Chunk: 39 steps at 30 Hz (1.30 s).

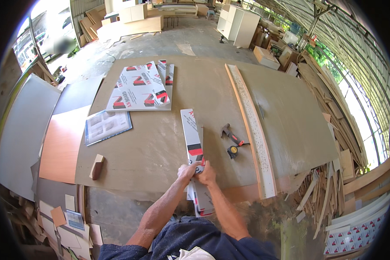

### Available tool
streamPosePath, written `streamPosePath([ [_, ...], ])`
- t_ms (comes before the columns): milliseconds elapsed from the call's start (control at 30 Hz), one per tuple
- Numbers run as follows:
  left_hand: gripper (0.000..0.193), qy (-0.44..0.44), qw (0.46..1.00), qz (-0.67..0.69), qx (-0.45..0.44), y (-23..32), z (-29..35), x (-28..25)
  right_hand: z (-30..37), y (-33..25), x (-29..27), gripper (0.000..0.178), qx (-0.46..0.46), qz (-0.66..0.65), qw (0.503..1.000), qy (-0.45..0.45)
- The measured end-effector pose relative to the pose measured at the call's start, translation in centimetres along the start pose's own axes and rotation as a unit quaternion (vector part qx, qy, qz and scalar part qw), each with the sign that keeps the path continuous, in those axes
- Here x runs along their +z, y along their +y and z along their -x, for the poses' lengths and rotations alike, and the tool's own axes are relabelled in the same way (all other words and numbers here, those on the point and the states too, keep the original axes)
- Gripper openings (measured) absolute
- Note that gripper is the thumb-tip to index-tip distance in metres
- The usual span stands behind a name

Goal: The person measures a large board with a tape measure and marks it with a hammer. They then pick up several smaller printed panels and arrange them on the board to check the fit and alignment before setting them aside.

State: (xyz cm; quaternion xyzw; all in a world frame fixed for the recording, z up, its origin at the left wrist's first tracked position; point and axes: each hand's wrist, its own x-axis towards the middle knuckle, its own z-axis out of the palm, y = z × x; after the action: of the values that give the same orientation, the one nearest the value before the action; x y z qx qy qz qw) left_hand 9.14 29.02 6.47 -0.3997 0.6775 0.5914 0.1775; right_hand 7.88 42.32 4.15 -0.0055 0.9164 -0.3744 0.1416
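Observation:
A long narrow board point(191, 132), white with red, black and grey print, points away from me over the near part of the worktable point(151, 143). My left hand point(189, 170) is closed on its near end from the left. Against it, my right hand point(207, 173) grips the same end from the right, so the two hands touch. More printed board point(202, 198) shows below my hands, past the table's near edge; whether it is the same piece I cannot tell. To the right lie a claw hammer point(232, 134) with a red and black handle and a tape measure point(232, 151).
Printed white panels point(136, 86) are stacked at the table's far left, beside a clear blue-edged folder point(108, 126). A small wooden block point(97, 167) sits near the left edge. A long wood-edged strip point(252, 130) crosses the right side. Scrap wood point(318, 195) is heaped at the right.

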Motion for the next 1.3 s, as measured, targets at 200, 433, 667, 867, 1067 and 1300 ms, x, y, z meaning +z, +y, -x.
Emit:
streamPosePath([
  [200,0.067,0.065,0.995,-0.077,0.017,0.9,-1.3,-10.1,1.5,-4.7,10.6,0.094,-0.081,-0.171,0.982,0.015],
  [433,0.077,0.008,0.999,-0.019,0.029,1.8,4.9,-24.2,7.2,-14.5,15.2,0.105,-0.137,-0.340,0.910,-0.192],
  [667,0.070,0.089,0.982,-0.108,0.127,-6.5,0.0,-33.0,5.0,-14.7,14.2,0.065,-0.249,-0.202,0.886,-0.336],
  [867,0.082,0.356,0.852,-0.349,0.158,-7.0,2.7,-30.7,3.8,-6.5,7.5,0.049,-0.080,-0.297,0.928,-0.212],
  [1067,0.084,0.373,0.836,-0.390,0.095,-5.5,0.2,-28.5,5.3,-0.5,2.6,0.034,0.021,-0.311,0.948,-0.065],
  [1300,0.065,0.087,0.985,0.016,0.147,-6.8,-2.1,-31.7,3.3,3.1,-2.4,0.026,0.020,-0.367,0.927,0.075],
])
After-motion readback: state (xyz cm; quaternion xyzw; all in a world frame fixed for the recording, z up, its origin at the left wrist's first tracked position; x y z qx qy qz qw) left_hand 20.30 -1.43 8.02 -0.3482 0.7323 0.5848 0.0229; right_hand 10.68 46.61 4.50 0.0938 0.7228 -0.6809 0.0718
